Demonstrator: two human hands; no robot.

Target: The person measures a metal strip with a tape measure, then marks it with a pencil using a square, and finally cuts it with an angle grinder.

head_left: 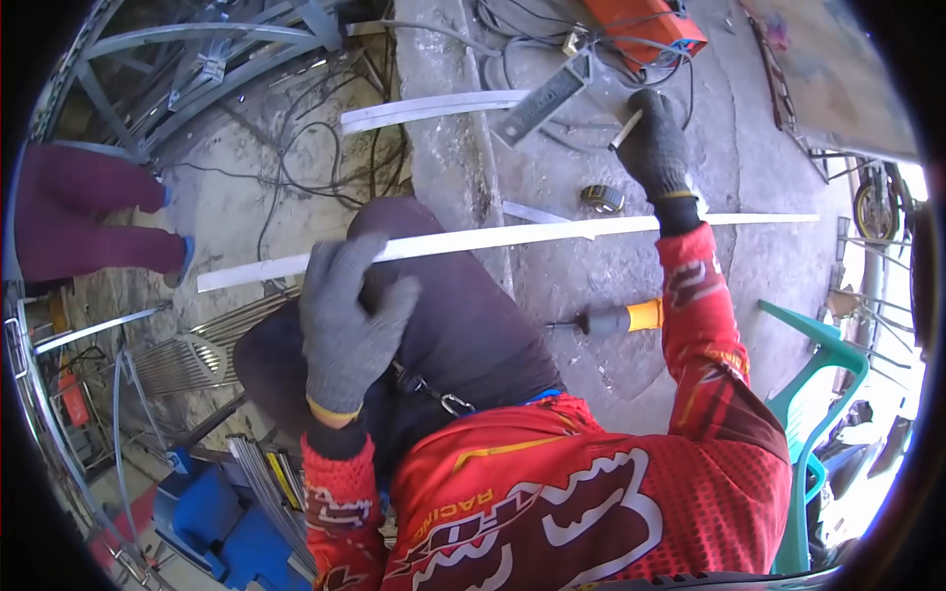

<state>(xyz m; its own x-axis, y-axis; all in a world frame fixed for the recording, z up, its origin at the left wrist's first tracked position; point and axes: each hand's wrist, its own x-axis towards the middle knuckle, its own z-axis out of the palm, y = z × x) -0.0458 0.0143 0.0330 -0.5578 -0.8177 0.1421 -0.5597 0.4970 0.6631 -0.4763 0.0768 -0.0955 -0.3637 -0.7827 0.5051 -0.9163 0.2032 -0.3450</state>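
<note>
Our left hand, gloved, is wrapped round the long white strip lying across our knee. Our right hand pinches a short white stick just above the strip's far end. Tape roll and screwdriver lie nearby on the concrete.

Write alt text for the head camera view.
A gloved left hand steadies a long white metal strip across a raised knee, while the gloved right hand holds a small pale stick above it. A yellow-handled tool lies on the concrete floor.
</note>
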